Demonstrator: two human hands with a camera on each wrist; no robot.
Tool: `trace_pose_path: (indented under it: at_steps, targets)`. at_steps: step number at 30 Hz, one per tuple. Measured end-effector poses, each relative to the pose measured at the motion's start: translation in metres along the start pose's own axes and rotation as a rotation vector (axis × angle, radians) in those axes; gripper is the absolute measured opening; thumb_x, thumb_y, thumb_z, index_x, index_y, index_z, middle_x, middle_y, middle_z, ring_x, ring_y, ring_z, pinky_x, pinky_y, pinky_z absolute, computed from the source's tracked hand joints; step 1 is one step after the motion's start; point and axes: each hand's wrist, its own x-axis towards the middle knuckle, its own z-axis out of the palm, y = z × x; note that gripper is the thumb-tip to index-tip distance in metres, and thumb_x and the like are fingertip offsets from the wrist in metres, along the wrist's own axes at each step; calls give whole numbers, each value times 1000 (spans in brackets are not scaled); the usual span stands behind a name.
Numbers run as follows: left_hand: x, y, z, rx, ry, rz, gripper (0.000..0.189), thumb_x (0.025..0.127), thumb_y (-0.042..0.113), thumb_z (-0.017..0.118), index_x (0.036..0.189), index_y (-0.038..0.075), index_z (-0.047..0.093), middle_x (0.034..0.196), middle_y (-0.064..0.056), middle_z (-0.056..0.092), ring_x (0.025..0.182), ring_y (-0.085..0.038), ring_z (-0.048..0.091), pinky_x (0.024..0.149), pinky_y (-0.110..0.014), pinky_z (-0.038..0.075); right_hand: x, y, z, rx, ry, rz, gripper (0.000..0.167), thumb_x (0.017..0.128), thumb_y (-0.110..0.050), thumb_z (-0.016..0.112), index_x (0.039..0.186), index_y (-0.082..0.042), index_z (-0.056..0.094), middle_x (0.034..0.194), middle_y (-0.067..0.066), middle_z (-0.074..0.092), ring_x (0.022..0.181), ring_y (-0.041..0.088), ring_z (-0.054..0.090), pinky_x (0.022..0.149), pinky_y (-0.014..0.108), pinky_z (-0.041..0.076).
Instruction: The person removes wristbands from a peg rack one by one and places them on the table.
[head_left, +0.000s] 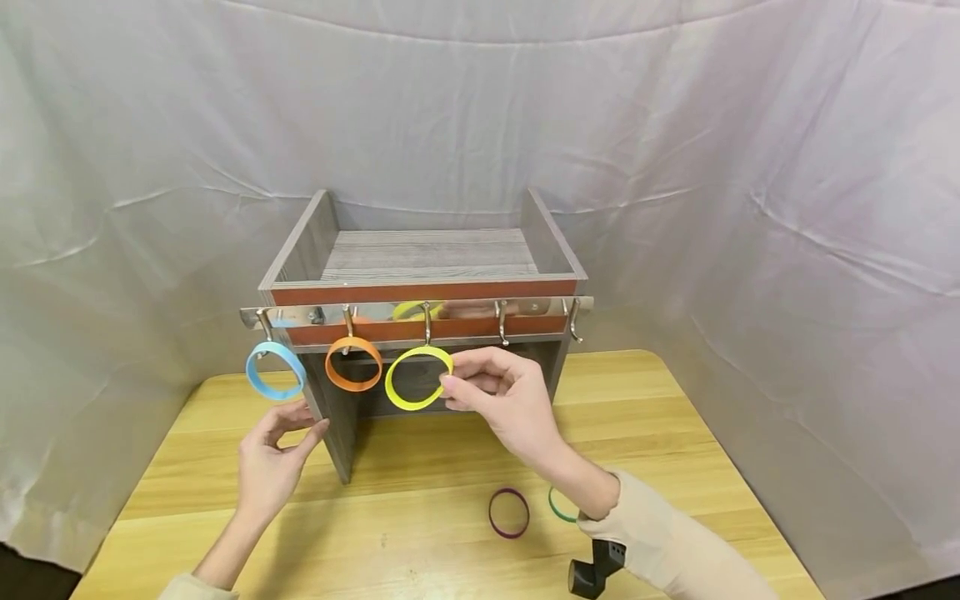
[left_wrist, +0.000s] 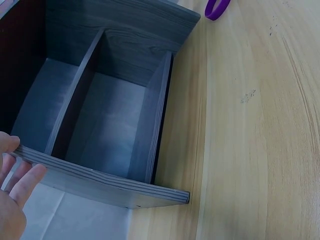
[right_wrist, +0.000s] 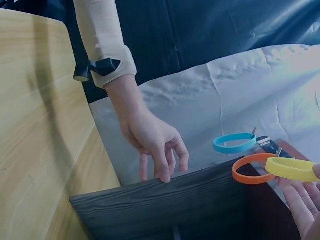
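Note:
My right hand (head_left: 517, 410) pinches a yellow silicone wristband (head_left: 411, 406) by its right side. The band's top overlaps the tip of the middle hook (head_left: 427, 323) in the head view. On the two hooks to the left hang a light blue wristband (head_left: 254, 380) and an orange wristband (head_left: 352, 386). Below the blue one, my left hand (head_left: 272, 467) grips the front edge of the grey shelf's left side panel (head_left: 339, 442), thumb on one face and fingers on the other. In the right wrist view the yellow wristband (right_wrist: 290, 169) overlaps the orange one (right_wrist: 248, 179).
A metal hook rail (head_left: 382, 312) runs across the shelf's red-brown front; its two right hooks (head_left: 503, 325) hold nothing. A purple wristband (head_left: 491, 512) and a green wristband (head_left: 554, 507), partly behind the right forearm, lie on the wooden table (head_left: 420, 542). Grey curtains (head_left: 450, 125) surround it.

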Motion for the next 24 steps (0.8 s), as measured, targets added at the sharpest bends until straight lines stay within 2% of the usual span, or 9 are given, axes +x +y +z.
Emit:
trace_pose_path:
  at_steps: [5,12,18,24]
  targets:
    - [1,1,-2,1,0,-2,28,85,-14,79,111,-4,73,93,26,71,85,9,70,65,-10,60,-4,0,-1,24,-8,1,24,93,6,74,114,16,67,91,-5,76,81,10,78,76,35,70]
    - [-1,3,-1,6,1,-8,29,85,-13,79,112,-4,73,93,25,71,85,10,70,65,-10,60,-8,1,-6,68,-24,-2,20,93,5,74,113,7,71,93,-3,76,82,12,79,75,33,69]
    - [0,3,0,-8,2,-11,27,85,-13,79,110,-4,73,93,25,71,85,10,70,64,-9,60,-15,3,-9,46,-35,36,28,93,4,75,117,16,66,93,-5,76,81,10,79,75,34,69]
    - [-1,3,0,-16,3,-12,28,85,-13,80,111,-4,73,92,25,72,85,9,71,64,-8,59,-22,9,-13,43,-53,84,31,94,2,75,118,18,64,93,-5,75,82,10,78,76,36,70]
